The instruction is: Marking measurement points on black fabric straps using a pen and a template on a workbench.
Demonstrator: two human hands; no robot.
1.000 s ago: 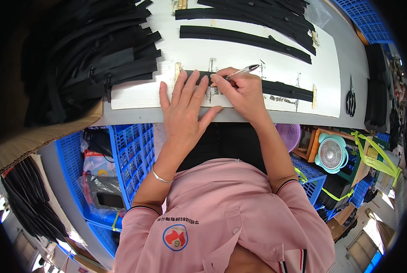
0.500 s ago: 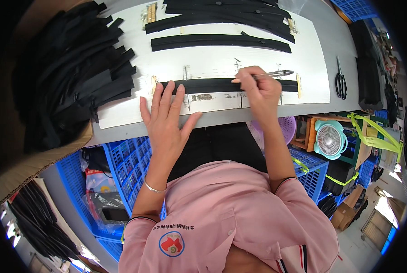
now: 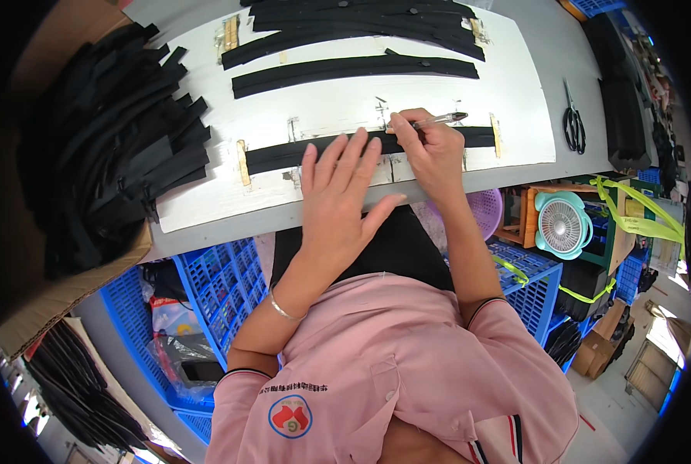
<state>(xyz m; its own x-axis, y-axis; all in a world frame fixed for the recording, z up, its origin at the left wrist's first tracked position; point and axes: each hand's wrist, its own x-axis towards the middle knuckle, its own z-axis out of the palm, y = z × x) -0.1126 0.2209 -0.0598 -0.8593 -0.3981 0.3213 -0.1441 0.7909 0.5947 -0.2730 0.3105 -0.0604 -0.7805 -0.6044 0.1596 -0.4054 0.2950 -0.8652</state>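
A long black fabric strip [image 3: 276, 157], perhaps zipper tape, lies across a white board [image 3: 206, 205] between two yellowish tape marks. My left hand [image 3: 341, 185] rests flat on the middle of the strip with its fingers spread and thumb held out. In my right hand [image 3: 432, 151], a clear-barrelled pen [image 3: 447, 119] is pinched, its capped-looking dark end pointing right. The writing tip is near the strip's upper edge, just right of my left fingertips, and partly hidden by my fingers. Farther up the board lies a second black strip [image 3: 345, 71].
More black strips [image 3: 345, 22] are stacked at the board's far side. A big heap of black strips [image 3: 113, 147] fills a cardboard box [image 3: 75, 298] at the left. Black-handled scissors [image 3: 573, 127] lie right of the board. Below the table stand blue crates [image 3: 221, 282] and a turquoise fan [image 3: 563, 224].
My left hand has slid right along the strip, from near its left end to its middle. My right hand has shifted slightly left relative to the view, still holding the pen.
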